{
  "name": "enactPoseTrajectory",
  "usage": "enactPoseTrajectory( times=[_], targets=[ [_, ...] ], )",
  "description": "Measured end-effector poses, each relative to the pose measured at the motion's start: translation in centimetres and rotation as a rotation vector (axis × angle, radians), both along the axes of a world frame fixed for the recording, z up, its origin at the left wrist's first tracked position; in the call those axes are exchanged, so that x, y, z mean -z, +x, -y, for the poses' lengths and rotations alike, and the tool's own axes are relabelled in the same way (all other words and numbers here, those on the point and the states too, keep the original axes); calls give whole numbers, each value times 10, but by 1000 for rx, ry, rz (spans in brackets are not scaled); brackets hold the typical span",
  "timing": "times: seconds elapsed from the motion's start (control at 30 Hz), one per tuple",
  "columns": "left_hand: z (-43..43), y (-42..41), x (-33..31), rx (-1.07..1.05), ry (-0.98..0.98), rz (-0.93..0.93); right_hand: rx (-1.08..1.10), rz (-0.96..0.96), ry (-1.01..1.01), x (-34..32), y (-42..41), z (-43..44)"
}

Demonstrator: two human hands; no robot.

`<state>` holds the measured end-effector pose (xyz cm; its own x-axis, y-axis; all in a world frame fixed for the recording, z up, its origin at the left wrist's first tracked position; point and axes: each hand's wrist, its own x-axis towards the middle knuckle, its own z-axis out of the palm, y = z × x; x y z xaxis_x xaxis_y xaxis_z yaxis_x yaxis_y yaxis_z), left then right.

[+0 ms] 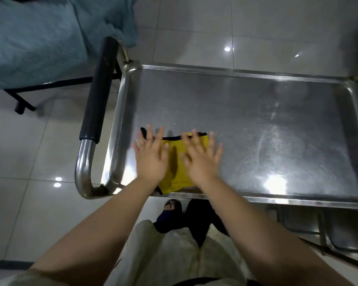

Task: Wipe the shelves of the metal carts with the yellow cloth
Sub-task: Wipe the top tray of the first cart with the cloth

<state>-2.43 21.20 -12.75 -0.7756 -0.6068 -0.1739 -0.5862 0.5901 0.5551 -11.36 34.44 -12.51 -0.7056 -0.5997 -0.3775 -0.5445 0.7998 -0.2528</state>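
Black foam sleeves the cart handle [97, 89] at the left end of the steel top shelf [256, 124]. By the shelf's near-left corner the left grip [151, 159] lies flat, fingers spread, on the yellow cloth [175, 162] — which spans under both palms — and the right grip [201, 159], equally splayed, presses its right part.

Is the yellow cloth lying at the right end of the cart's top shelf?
No, the yellow cloth lies at the left end of the top shelf, next to the black-padded handle.
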Motion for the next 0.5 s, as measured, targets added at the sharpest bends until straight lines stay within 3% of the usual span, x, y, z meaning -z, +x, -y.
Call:
enactPoseTrajectory(
  times=[0.1, 0.23, 0.4, 0.5],
  targets=[
    [-35, -21, 13, 233, -121, 224, 289, -5, -42, 3, -57, -32],
    [-51, -20, 26, 318, -232, 367, 150, -58, 38, 24, -90, -14],
    [-5, 48, 27, 128, -268, 397, 57, -141, 98, 40, -99, 19],
    [29, 49, 23, 99, -233, 463, 58, -186, 116, 45, -96, 22]
  ],
)
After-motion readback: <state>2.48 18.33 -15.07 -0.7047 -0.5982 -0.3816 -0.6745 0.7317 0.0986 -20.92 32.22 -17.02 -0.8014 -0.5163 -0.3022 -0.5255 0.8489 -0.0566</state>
